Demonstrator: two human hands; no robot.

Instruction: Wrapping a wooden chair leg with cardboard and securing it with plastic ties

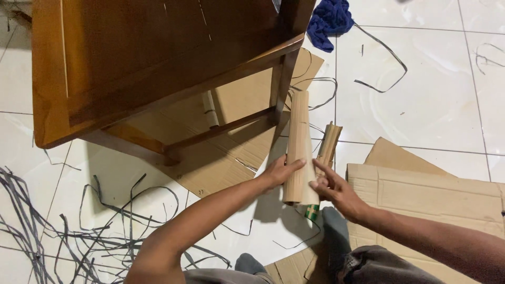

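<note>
My left hand (278, 172) grips a long roll of brown cardboard (298, 138) that stands nearly upright over the white tiled floor. A green-striped end (312, 211) shows at the roll's bottom. My right hand (332, 188) touches the roll's right side with its index finger stretched out, and seems to hold a smaller folded strip of cardboard (329, 143) that rises beside the roll. My knees in grey cloth sit just below.
A brown wooden chair (131, 63) stands at the upper left over flat cardboard sheets (221, 158). More flat cardboard (431, 194) lies at the right. Dark plastic strapping strips (63, 231) are scattered on the floor. A blue cloth (329, 21) lies at the top.
</note>
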